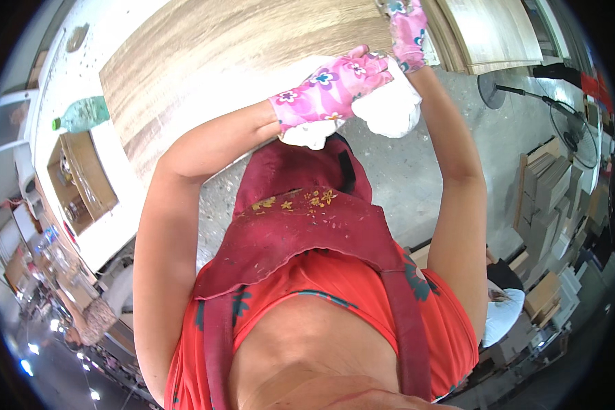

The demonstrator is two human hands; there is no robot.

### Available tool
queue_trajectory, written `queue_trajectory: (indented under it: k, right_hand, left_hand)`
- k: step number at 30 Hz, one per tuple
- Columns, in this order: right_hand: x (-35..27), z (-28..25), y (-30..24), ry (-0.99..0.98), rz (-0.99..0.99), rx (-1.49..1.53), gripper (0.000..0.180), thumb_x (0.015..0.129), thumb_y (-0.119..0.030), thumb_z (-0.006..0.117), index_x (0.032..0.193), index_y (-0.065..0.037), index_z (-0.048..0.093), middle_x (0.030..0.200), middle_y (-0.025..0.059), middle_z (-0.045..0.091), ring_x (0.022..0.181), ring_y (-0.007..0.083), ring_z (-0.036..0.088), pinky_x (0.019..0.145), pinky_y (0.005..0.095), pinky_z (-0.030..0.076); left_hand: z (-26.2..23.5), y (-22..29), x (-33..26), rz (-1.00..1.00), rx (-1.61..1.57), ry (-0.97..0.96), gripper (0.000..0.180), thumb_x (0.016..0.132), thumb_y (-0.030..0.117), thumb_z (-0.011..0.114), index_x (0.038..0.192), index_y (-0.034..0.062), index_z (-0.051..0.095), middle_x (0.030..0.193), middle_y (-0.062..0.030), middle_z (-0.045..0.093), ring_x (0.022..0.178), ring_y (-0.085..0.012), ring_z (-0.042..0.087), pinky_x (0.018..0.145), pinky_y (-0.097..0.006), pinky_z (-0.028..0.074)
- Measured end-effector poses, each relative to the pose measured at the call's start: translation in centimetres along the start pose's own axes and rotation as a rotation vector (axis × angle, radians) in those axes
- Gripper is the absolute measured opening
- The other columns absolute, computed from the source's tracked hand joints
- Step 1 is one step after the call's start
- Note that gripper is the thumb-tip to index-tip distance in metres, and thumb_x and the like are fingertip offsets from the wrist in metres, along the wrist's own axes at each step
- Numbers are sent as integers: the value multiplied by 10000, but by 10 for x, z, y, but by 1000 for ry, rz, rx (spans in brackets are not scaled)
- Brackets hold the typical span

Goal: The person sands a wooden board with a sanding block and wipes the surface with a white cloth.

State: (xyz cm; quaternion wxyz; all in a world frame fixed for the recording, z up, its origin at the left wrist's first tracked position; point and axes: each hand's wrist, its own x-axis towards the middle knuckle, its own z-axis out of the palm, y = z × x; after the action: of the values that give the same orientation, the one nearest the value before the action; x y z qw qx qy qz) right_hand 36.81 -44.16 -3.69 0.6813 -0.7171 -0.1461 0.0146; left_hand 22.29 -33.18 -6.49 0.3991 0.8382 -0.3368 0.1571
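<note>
Both my hands wear pink gloves with a flower pattern. My left hand [342, 85] is closed at the near right part of a wood-grain board [253, 34], its fingers bent around a bunched white cloth [389, 109]. Part of the cloth hangs past the board's near edge, close to my right wrist. More white fabric [312, 134] shows beneath my left wrist. Farther away, my right hand [408, 37] is at the board's right edge. Its fingertips run out of the top of the view, so their grip is hidden.
A green plastic bottle [83, 115] lies on the white table [68, 61] at the left, above an open compartment [82, 178]. More panels [492, 34] are stacked at the far right. A standing fan [572, 133], stacked boards [547, 184] and another person [504, 307] are to the right.
</note>
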Motion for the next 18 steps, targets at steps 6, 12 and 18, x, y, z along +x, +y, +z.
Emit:
queue_trajectory:
  k: [6,12,18]
  right_hand:
    - [0,-42,20,-26,-161,233,411,871,-24,485,1269,43,408,1148,170,552,966,250,623,805,329,548]
    - [-79,-61,-50,97,-284,148,495,913,-252,504,1301,32,389,1266,167,478,1137,282,506,958,394,424]
    - [-143,-51,-52,-494,-536,-373,475,710,-321,686,1097,-70,573,970,144,611,899,306,600,793,409,487]
  left_hand:
    - [5,-11,35,75,155,14,524,762,147,625,1263,97,480,1203,-111,565,1111,-249,531,991,-330,391]
    - [-10,-31,61,53,322,-168,674,557,206,710,1200,127,523,1116,-57,570,1026,-255,548,887,-328,462]
    - [4,-46,119,-164,-94,-352,449,645,145,736,1074,84,620,930,-105,647,851,-248,631,760,-322,514]
